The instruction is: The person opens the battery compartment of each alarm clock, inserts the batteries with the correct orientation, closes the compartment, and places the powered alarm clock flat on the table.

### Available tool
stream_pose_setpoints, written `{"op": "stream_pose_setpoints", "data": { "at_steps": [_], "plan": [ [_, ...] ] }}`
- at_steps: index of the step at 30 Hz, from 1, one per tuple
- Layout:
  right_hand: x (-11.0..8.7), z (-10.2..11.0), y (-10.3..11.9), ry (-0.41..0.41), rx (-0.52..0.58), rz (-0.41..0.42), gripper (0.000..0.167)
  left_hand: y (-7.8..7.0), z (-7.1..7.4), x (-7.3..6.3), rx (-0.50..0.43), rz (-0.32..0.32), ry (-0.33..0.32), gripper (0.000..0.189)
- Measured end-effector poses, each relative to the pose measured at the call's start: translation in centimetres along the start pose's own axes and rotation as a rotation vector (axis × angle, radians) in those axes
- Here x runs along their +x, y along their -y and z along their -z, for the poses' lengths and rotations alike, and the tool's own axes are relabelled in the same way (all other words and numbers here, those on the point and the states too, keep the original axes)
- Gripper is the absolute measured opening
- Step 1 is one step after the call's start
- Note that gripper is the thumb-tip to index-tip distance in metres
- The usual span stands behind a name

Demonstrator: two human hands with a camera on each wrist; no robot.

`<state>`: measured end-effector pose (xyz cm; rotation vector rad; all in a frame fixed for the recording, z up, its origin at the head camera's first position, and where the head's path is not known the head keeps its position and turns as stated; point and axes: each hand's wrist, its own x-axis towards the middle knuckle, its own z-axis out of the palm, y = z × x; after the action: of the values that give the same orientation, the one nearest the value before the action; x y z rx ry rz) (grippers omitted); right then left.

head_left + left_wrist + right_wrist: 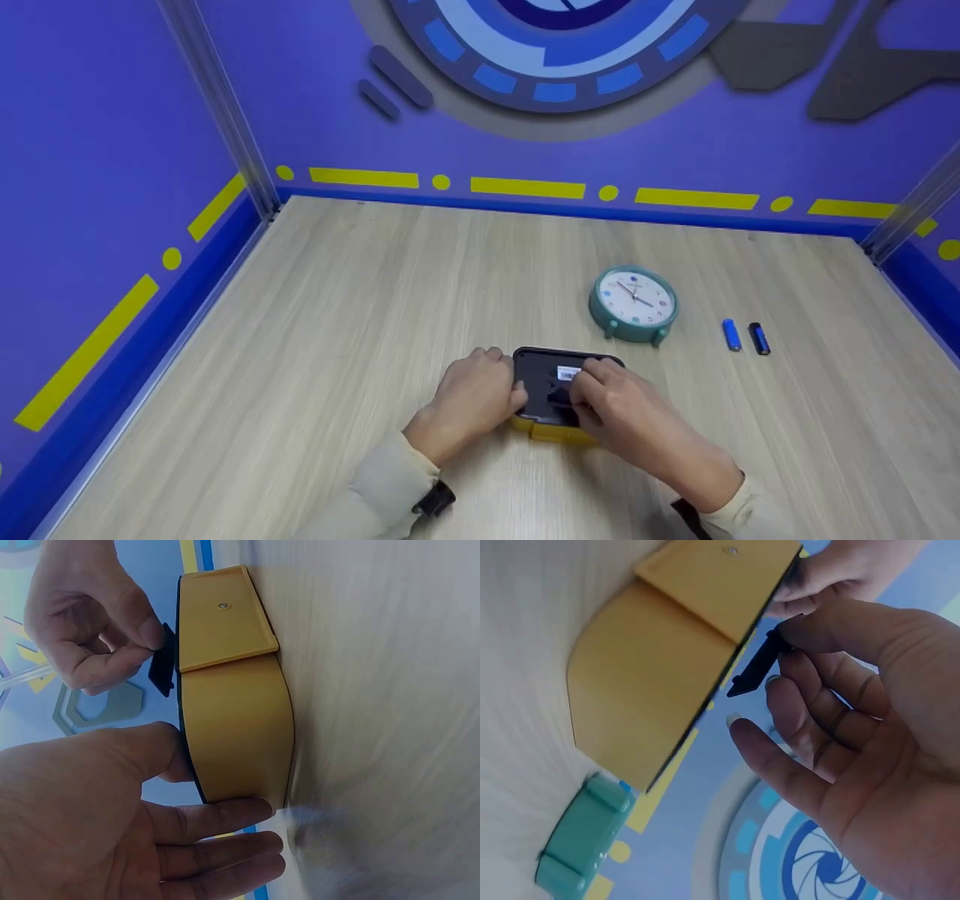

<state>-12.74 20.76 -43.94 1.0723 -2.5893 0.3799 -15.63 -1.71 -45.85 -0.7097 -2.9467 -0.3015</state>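
Right hand (621, 401) pinches black tabbed cover (757, 664) over yellow case (236, 724), hiding part of black back. Left hand (476, 394) grips case's left end; underside hidden against tabletop (360, 300). White label (568, 373): print illegible. Teal clock (634, 298) beyond: dial lettering too small.

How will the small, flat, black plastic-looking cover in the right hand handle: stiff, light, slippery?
Probably stiff: the black cover looks straight though the right hand pinches it near one end. Likely light, being small and thin. May twist or slip, since much of its length juts past the pinch.
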Motion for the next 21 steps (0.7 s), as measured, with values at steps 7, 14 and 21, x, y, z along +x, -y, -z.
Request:
{"op": "stream_pose_setpoints", "data": {
  "at_steps": [7,14,21],
  "plan": [
    [0.0,0.9,-0.7,0.043,0.004,-0.065,0.029,0.1,0.0,0.0,-0.011,-0.004,-0.005,0.031],
    [0.0,1.5,-1.4,0.079,0.003,-0.097,0.029,0.1,-0.1,0.0,-0.005,-0.006,-0.002,0.031],
    [-0.1,2.2,-2.0,0.101,-0.031,-0.161,0.031,0.1,-0.1,0.0,0.005,-0.012,-0.014,0.031]
  ]
}}
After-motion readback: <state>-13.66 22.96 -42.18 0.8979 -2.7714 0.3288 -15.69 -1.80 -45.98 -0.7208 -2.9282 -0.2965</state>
